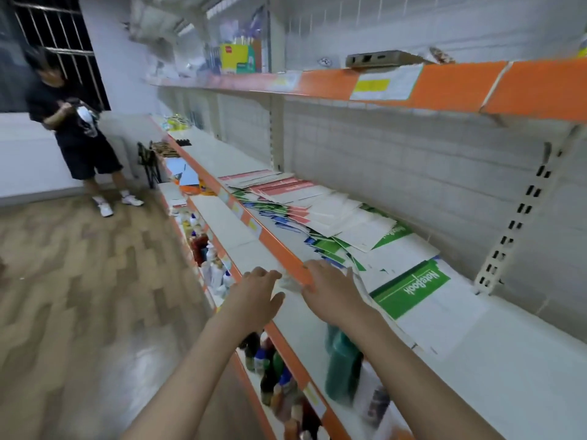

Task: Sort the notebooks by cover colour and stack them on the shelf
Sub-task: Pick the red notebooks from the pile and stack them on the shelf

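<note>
both bare hands reach toward the orange front edge (286, 254) of the white metal shelf (524, 360). the left hand (254, 295) hovers just in front of that edge, palm down, fingers relaxed and spread, holding nothing. the right hand (333, 290) lies over the edge with its fingers extended onto the near end of the notebooks, flat rather than curled. the thin notebooks with green, blue and red-and-white covers (305, 211) lie in a loose overlapping spread along the shelf, unsorted; a green-and-white one printed "notebook" (413, 289) sits nearest, just beside the right hand. small plastic bottles (273, 376) crowd the lower shelf. a person in dark clothes (76, 131) stands well apart on the wood-pattern floor (79, 296).
</note>
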